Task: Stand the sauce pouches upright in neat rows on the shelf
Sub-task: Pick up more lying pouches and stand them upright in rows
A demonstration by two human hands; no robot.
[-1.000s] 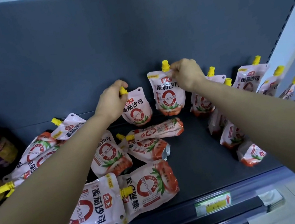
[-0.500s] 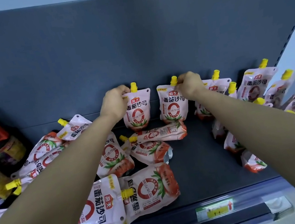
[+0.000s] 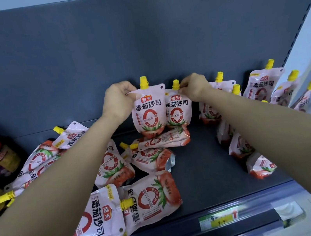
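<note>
Pouches, two of them, stand side by side in the middle of the frame, at the back of the shelf (image 3: 210,170). The left hand (image 3: 119,101) pinches the top corner of the left pouch (image 3: 149,114). The right hand (image 3: 194,87) pinches the top of the right pouch (image 3: 178,112), beside its cap (image 3: 175,84). The two pouches touch.

Trouble may come when the hands let go. These bags look soft and squishy, so they could sag and tip forward. A flat pouch (image 3: 162,140) lies right at their feet, and a bottom set on it would wobble. One falling bag could knock the standing row (image 3: 262,85) on the right.

Each bag is smooth, shiny plastic, fat at the bottom and thin at the top, with a red tomato picture. Caps are hard, yellow and round. More bags lie in a heap (image 3: 113,166) at lower left.
</note>
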